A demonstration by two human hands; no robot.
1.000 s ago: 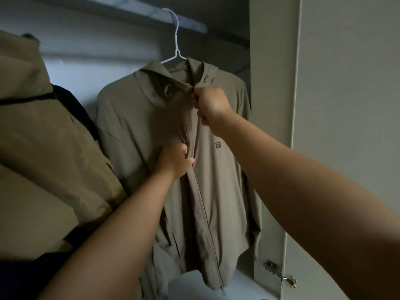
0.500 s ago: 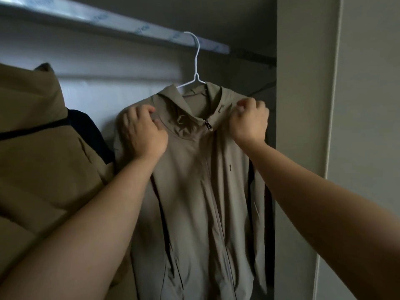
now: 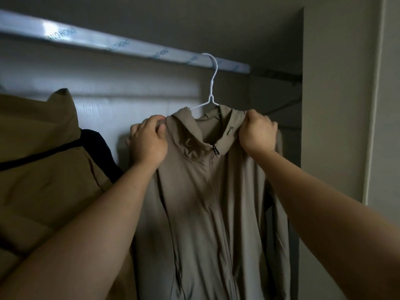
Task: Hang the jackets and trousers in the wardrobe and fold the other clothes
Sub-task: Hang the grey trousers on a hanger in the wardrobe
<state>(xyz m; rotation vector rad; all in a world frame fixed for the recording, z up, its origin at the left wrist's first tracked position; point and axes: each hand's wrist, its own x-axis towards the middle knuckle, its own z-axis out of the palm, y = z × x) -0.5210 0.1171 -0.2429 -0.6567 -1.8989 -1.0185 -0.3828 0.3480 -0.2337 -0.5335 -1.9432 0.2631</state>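
The grey-green hooded jacket (image 3: pixel 207 202) hangs zipped on a white wire hanger (image 3: pixel 211 92) hooked over the wardrobe rail (image 3: pixel 121 45). The left hand (image 3: pixel 149 141) and right hand (image 3: pixel 257 134) each grip a shoulder. A tan padded coat (image 3: pixel 43 169) hangs just left.

a grey-green hooded jacket (image 3: pixel 207 202) is hung on a white wire hanger (image 3: pixel 211 87), whose hook is set over the film-wrapped wardrobe rail (image 3: pixel 121 43). the front is zipped up to the neck, where the black zip pull (image 3: pixel 215 150) is seen. its shoulders are gripped by the left hand (image 3: pixel 147 141) and the right hand (image 3: pixel 257 133). a tan padded jacket (image 3: pixel 43 169) crossed by a dark stripe is hung to its left.
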